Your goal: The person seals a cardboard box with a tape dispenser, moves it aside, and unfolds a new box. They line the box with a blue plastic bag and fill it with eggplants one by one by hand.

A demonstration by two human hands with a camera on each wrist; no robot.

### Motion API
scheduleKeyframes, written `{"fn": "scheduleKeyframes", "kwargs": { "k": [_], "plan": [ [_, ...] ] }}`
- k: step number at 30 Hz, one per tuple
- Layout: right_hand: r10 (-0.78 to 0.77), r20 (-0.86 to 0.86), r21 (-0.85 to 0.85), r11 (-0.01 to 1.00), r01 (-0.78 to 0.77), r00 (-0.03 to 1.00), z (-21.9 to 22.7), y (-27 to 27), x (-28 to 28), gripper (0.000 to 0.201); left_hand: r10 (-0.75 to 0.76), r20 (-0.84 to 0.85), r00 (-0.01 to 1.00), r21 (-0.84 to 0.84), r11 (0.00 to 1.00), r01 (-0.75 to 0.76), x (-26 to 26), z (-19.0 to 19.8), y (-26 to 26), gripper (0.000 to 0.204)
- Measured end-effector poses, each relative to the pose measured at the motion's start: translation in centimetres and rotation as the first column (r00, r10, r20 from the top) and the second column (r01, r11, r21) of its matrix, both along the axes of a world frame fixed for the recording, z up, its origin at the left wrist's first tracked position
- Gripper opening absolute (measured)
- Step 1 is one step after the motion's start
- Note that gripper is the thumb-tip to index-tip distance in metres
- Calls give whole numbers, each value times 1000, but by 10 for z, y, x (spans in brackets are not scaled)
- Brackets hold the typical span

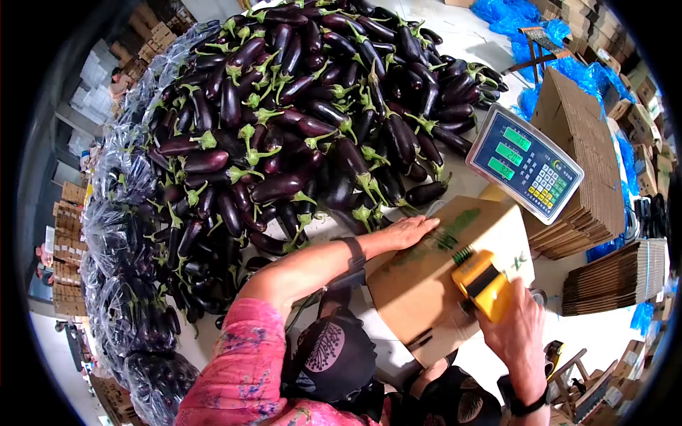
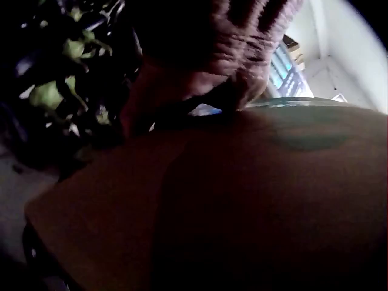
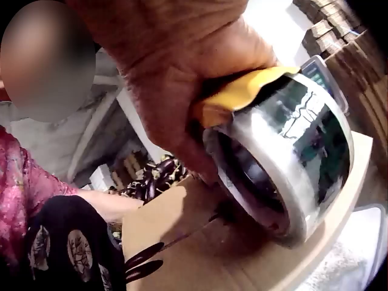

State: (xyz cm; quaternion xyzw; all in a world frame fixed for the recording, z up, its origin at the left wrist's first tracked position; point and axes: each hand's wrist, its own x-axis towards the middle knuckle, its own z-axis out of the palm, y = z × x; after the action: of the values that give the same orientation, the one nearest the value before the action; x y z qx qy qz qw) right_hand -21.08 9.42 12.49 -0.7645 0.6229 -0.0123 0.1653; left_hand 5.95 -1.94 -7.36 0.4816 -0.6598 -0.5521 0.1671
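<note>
Here, a person's left hand lies flat, fingers straight, on a closed cardboard box beside a heap of aubergines. The right hand grips a yellow tape dispenser, pressed to the box top, with a weighing scale just behind.

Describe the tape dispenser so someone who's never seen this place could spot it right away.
Beside the big eggplant pile sits a closed cardboard box, in front of the scale. The tape dispenser rests on it, gripped by the right hand. It is the only bright yellow thing there.
</note>
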Motion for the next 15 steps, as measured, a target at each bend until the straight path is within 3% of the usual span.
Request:
{"fn": "scheduleKeyframes", "kwargs": {
  "k": [2, 3, 5, 6, 7, 9, 10, 12, 14, 15],
  "plan": [
    [23, -42, 5, 1000, -23, 999, 7, -19, 24, 51, 50, -154, 987, 21, 999, -47, -8, 60, 7, 76],
    [34, -37, 10, 999, -34, 999, 8, -26, 32, 50, -16, -112, 994, 222, 974, 40, -8, 92, 2, 79],
    [29, -59, -67, 997, -33, 998, 6, -34, 50, 52, 62, -42, 997, -231, 970, -70, -23, 74, -4, 79],
    [41, -43, -50, 998, -43, 998, 6, -39, 54, 51, 110, -38, 993, -285, 951, -116, -27, 88, -2, 70],
    [54, -54, 91, 995, -49, 997, 13, -48, 58, 54, 58, -58, 997, -282, 957, -73, -25, 91, -9, 58],
    [26, -86, 113, 993, -16, 996, 18, -51, 69, 56, -15, 98, 995, -154, 988, 30, -13, 59, -27, 52],
    [58, -95, 62, 997, -52, 994, 8, -51, 70, 56, 52, -67, 996, -167, 984, -63, -10, 54, -22, 46],
    [88, -101, 131, 989, -74, 991, 16, -57, 76, 55, 169, -186, 968, 127, 981, -147, -8, 31, -29, 39],
    [107, -95, 109, 989, -96, 990, 18, -60, 67, 52, 30, -81, 996, -152, 988, -43, -6, 22, -31, 43],
    [117, -77, 79, 991, -111, 990, 17, -63, 64, 51, -112, 233, 966, -606, 760, 234, -2, 33, -28, 48]
  ]
}}
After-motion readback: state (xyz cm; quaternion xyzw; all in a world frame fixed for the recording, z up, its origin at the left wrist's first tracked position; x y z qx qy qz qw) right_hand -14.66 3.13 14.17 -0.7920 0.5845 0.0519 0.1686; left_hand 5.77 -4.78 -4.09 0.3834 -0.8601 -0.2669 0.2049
